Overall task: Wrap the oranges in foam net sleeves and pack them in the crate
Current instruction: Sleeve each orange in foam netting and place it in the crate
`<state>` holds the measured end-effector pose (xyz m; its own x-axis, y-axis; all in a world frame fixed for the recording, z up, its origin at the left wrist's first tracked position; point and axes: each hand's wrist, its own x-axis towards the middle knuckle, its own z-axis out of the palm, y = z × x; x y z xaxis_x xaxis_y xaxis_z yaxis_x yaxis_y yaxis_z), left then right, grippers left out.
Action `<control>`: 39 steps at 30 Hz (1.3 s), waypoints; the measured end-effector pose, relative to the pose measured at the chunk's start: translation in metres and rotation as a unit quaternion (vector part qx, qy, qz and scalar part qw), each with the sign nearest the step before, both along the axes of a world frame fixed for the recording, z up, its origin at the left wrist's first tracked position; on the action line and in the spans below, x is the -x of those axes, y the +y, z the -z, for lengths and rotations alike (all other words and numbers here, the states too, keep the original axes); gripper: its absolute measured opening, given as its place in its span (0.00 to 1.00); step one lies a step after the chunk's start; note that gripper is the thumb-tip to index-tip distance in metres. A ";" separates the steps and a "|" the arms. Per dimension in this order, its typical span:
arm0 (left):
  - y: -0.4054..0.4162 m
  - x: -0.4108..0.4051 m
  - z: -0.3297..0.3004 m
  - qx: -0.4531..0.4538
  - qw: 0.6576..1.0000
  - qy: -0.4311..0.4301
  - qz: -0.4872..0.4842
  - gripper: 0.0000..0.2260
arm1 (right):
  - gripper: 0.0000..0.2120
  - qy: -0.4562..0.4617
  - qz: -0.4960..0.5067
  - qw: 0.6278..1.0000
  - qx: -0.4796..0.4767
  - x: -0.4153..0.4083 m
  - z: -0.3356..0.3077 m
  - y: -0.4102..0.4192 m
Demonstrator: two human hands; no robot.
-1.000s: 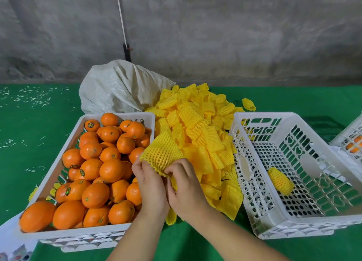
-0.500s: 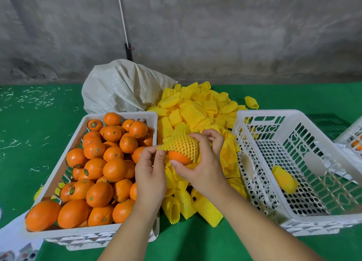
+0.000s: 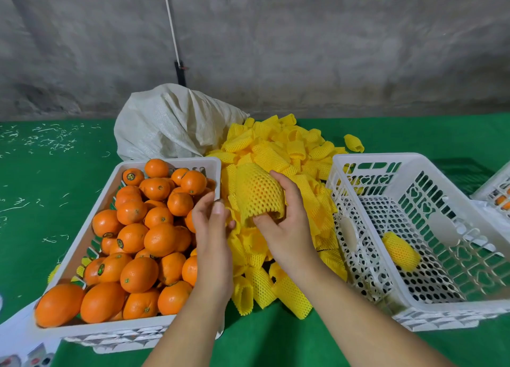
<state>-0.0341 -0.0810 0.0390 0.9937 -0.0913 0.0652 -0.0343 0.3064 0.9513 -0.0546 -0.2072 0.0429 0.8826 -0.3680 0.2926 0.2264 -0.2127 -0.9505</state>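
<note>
1. The left hand (image 3: 214, 226) is raised at the right edge of the full crate (image 3: 91, 223), fingers loosely bent and holding nothing; its fingertips sit just beside the sleeve's lower edge.
2. The right hand (image 3: 287, 223) grasps the wrapped orange (image 3: 258, 191), fingers curled round its right side and thumb under its lower end; the yellow net covers the fruit, orange showing through the mesh.
3. This orange is held above the pile of foam sleeves (image 3: 278, 151), between the two crates.
4. The full crate, on the left, is heaped with bare oranges (image 3: 154, 237).
5. The packing crate (image 3: 356, 162), on the right, holds one sleeved orange (image 3: 400, 251) on its floor.
6. Behind lie a white woven sack (image 3: 171, 121) and the green table cover (image 3: 41, 179).
</note>
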 end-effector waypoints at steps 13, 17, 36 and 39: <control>-0.006 0.010 -0.010 0.109 0.972 0.113 0.174 0.34 | 0.35 0.136 -0.115 0.976 -0.123 0.001 -0.005 0.009; 0.001 -0.003 -0.010 -0.110 0.983 0.087 0.117 0.46 | 0.43 0.117 -0.090 0.979 -0.142 0.000 0.008 -0.003; 0.077 -0.027 0.072 -0.768 0.629 -0.044 0.113 0.29 | 0.42 0.334 0.296 0.895 0.002 0.037 0.084 -0.213; 0.086 -0.027 0.071 -0.749 0.648 -0.045 0.127 0.29 | 0.42 0.345 0.268 0.899 0.036 0.037 0.095 -0.211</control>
<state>-0.0068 0.0054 -0.0322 0.9325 -0.2797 -0.2287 -0.2405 -0.9529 0.1849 -0.0919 -0.4183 -0.0517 0.5641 -0.7968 -0.2167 -0.5660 -0.1821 -0.8040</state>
